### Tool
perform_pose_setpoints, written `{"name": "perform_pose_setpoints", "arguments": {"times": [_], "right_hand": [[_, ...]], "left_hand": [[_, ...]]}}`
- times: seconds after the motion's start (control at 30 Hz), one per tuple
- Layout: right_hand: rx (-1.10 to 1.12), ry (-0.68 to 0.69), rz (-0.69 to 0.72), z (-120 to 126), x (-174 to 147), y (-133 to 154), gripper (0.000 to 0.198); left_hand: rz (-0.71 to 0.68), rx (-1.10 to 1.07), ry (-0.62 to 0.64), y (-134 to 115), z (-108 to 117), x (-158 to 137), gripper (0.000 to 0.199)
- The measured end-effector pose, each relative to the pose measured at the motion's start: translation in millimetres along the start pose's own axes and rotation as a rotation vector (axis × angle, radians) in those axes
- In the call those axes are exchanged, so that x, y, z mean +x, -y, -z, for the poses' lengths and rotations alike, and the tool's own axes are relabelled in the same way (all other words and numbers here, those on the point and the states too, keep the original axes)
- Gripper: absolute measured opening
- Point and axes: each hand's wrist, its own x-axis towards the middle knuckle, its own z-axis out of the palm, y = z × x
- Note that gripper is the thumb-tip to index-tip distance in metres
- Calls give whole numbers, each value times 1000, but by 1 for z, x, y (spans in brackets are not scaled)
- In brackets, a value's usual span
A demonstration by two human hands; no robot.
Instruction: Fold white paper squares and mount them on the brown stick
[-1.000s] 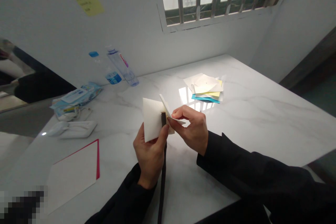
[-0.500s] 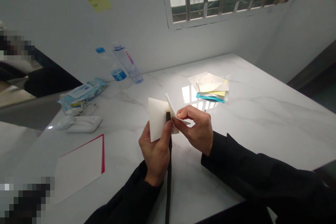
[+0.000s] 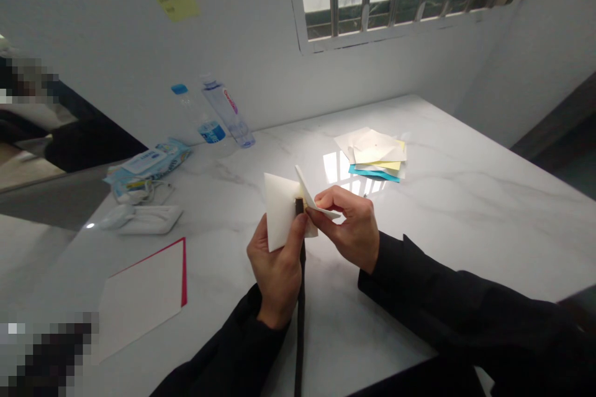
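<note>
A folded piece of stiff white paper is held up over the middle of the table. My left hand grips it from below, with the thumb pressed at the fold beside a small dark piece. My right hand pinches a flap of the same paper between thumb and forefinger on the right side. Beneath the paper a dark strap runs down to the bottom edge of the view; its upper end is hidden behind the paper and my thumb. Whether the small dark piece belongs to the strap, I cannot tell.
Sheets of white, yellow and blue paper lie piled at the back. Left stand two plastic bottles, a wipes pack, a white tray and a white sheet over red. A person is at far left.
Both hands keep their hold on the white paper with almost no movement. The whole view has shifted very slightly.
</note>
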Motion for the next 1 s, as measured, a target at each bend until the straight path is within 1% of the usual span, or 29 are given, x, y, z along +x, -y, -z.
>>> {"name": "perform_pose_setpoints", "arguments": {"times": [0.13, 0.23, 0.33, 0.4, 0.43, 0.5, 0.57, 0.6, 0.67, 0.73, 0.83, 0.93, 0.97, 1.0], "right_hand": [[5, 6, -60, 2, 3, 3, 24], [3, -18, -98, 3, 6, 5, 25], [0, -45, -167, 4, 8, 6, 28], [17, -41, -203, 3, 8, 7, 30], [29, -33, -215, 3, 8, 7, 30], [47, -22, -232, 3, 8, 8, 29], [43, -31, -236, 3, 8, 8, 27], [32, -41, -233, 3, 8, 7, 26], [-2, -53, -227, 4, 9, 3, 24], [-55, -50, -226, 6, 11, -4, 24], [-152, -31, -221, 11, 16, -19, 27], [-217, -23, -215, 17, 20, -35, 31], [-224, -22, -212, 20, 22, -39, 31], [-230, -21, -210, 22, 23, -43, 31]], "left_hand": [[16, -38, 15, -1, 0, 3, 30], [59, -77, 39, 0, 0, 4, 35], [99, -123, 79, 3, 1, 6, 38], [79, -136, 97, 3, 2, 8, 38], [45, -127, 99, 3, 2, 10, 39], [-40, -78, 91, -1, 4, 12, 49], [-91, -17, 82, -6, 5, 15, 66], [-93, 6, 79, -9, 6, 17, 75], [-63, 33, 85, -10, 9, 21, 88], [-14, 54, 120, -6, 12, 27, 91], [113, 119, 266, 12, 18, 40, 85], [257, 170, 397, 32, 27, 55, 89], [255, 204, 410, 36, 31, 60, 86], [214, 275, 402, 38, 35, 63, 80]]}}
